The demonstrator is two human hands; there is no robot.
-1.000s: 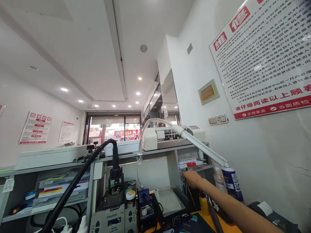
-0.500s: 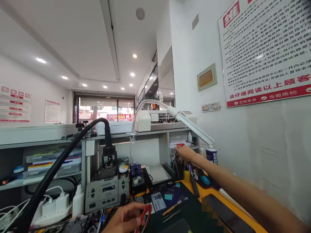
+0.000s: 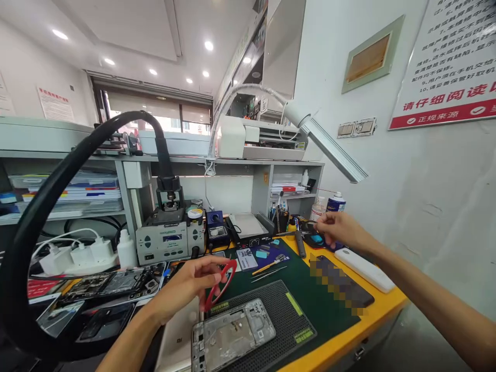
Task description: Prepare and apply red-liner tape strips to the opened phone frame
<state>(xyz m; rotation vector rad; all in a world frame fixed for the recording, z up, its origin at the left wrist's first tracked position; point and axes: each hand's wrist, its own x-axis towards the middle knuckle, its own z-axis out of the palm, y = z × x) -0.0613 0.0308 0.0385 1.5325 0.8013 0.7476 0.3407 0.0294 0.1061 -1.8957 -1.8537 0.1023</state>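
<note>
Down at the near side of the workbench (image 3: 310, 359), a phone frame (image 3: 234, 333) lies on a dark mesh pad (image 3: 287, 320), its metal inside facing up, right by a silver cover (image 3: 176, 338) with a logo on it. So the opening-up looks done, I'd judge: frame exposed, nothing fastened over it, cover off to the left. Putting things together, by the look of it, is not done at all. And neither hand is working on the frame right now! Just above it, the left hand (image 3: 196, 281) grips a red loop (image 3: 230, 279) between thumb and fingers; what that loop belongs to, I can't say. Far over on the right, the right hand (image 3: 343, 231) reaches out above the clutter by the blue can (image 3: 336, 204), fingertips drawn together, and whether anything is pinched there I cannot tell. Back on the green mat (image 3: 329, 312), a yellow-handled tool (image 3: 267, 266) and slim metal tweezers (image 3: 269, 274) lie side by side, out of both hands. Over to the right rests a dark phone (image 3: 346, 279), partly blurred out, with a white case (image 3: 364, 269) next to it, both untouched.
</note>
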